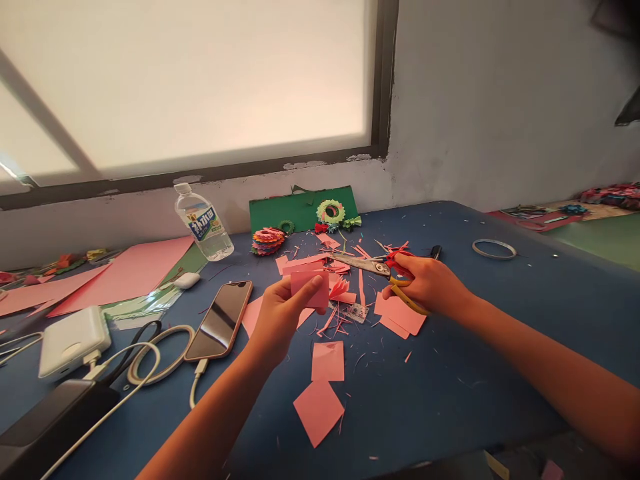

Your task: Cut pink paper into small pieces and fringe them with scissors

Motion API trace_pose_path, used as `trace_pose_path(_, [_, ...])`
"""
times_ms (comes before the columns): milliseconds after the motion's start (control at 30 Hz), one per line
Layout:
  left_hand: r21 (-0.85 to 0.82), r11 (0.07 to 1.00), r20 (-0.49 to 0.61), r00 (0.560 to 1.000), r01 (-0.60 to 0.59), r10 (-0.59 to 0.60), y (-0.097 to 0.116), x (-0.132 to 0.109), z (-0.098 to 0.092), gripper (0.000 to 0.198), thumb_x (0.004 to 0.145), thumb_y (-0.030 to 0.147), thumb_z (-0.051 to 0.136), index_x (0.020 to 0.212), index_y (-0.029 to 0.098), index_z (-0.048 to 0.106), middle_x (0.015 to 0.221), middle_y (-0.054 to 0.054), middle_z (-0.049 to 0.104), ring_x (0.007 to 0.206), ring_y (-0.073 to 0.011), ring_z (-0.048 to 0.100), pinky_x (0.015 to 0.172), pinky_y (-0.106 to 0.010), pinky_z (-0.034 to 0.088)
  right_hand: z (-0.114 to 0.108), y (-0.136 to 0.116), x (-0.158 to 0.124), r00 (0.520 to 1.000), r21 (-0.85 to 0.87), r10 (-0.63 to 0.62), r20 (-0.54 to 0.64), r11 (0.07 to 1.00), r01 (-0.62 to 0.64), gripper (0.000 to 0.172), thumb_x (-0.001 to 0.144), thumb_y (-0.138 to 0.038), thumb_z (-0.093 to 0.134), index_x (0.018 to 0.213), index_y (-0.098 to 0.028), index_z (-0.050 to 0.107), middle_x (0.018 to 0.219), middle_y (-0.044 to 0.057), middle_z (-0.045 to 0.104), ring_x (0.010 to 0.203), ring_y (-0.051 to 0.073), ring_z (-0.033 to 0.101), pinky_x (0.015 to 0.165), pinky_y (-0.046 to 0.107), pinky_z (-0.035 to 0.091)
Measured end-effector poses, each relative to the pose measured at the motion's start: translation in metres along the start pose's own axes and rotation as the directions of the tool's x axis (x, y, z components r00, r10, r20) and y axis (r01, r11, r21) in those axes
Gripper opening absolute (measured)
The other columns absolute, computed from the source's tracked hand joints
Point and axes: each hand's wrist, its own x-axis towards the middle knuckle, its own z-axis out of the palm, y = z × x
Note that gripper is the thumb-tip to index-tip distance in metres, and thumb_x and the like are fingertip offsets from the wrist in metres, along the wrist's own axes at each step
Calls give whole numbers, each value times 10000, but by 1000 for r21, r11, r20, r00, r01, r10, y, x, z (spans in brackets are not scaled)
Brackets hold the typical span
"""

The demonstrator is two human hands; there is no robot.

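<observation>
Nearest to me, by the worktop's near edge, two loose pink paper squares [320,393] lie flat on the blue worktop [500,347], one just behind the other. Above them I have my left hand [280,317] raised off the surface, thumb and fingers pinching a folded pink paper piece [311,288] held upright. My right hand [430,285] rests toward the middle of the worktop, fingers closed through the red and yellow handles of the scissors [385,268], whose blades point left toward the held paper and look nearly closed; I cannot tell whether they touch it. Under and beside that hand lie more pink offcuts [400,315] and thin pink slivers scattered about.

Toward the near left corner I see a phone [220,321] face up with a cable plugged in, a white charger block [74,340] and a tape ring [159,355]. Along the far edge stand a tilted water bottle [203,223], a stack of coloured paper rosettes [267,241] and a green card [300,208] leaning on the wall. Large pink sheets [120,275] lie at the far left, and a thin ring [494,249] lies far right.
</observation>
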Motion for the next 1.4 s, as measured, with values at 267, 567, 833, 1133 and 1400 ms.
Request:
trace_pose_path(267, [-130, 990, -62, 996, 54, -62, 1, 0, 1, 233, 643, 310, 703, 798, 147, 640, 689, -8, 651, 605, -106, 601, 621, -221, 470, 5, -2, 1, 980, 35, 72, 187, 996, -80, 340, 726, -548, 477, 766, -213, 436, 644, 12, 565, 552, 164, 509, 464, 227, 262])
trace_pose_path(567, [-205, 979, -118, 993, 3, -28, 1, 1, 3, 172, 647, 294, 705, 744, 180, 619, 679, 33, 637, 618, -69, 564, 568, -147, 404, 8, -25, -11, 916, 224, -9, 401, 970, -88, 198, 795, -420, 412, 791, -223, 419, 724, 23, 629, 618, 168, 553, 514, 232, 313])
trace_pose_path(833, [-151, 988, -84, 996, 20, -33, 1, 1, 4, 188, 663, 333, 690, 767, 182, 648, 691, 23, 629, 625, -63, 536, 575, -145, 378, 3, -24, -9, 927, 230, -12, 375, 970, -81, 228, 789, -437, 423, 718, -223, 387, 687, 10, 627, 606, 161, 528, 524, 235, 301])
trace_pose_path(1133, [-185, 983, -108, 994, -12, -8, -1, 0, 4, 196, 669, 329, 683, 778, 177, 626, 721, 17, 647, 646, -79, 563, 602, -160, 400, 3, -27, -9, 912, 242, -8, 411, 965, -101, 246, 759, -455, 452, 711, -221, 393, 676, 8, 614, 580, 155, 512, 497, 233, 284])
trace_pose_path(1400, [-100, 995, -49, 999, 7, -12, -2, -1, 7, 206, 675, 327, 670, 806, 172, 635, 756, -9, 663, 690, -125, 599, 610, -200, 423, 1, -29, -10, 909, 280, -40, 415, 956, -86, 213, 783, -431, 428, 750, -221, 419, 701, 13, 633, 584, 157, 531, 517, 239, 314])
